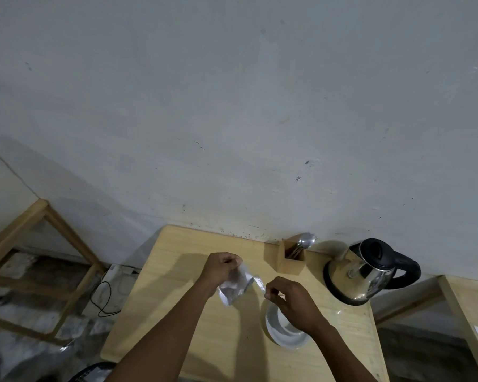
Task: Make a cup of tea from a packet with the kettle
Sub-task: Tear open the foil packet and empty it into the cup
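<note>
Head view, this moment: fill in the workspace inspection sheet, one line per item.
Surface: light wooden table against a grey wall.
Job's things: silver packet held above the table, a strip at its top being torn off; white cup on the table; steel kettle, black lid shut, at the right rear.
Clutter: wooden holder with spoons.
Grippers: left hand pinches the packet; right hand pulls the torn strip, over the cup.
Cables: black cable on the floor, left of the table.
Surroundings: wooden frame at left; another table edge at right.
</note>
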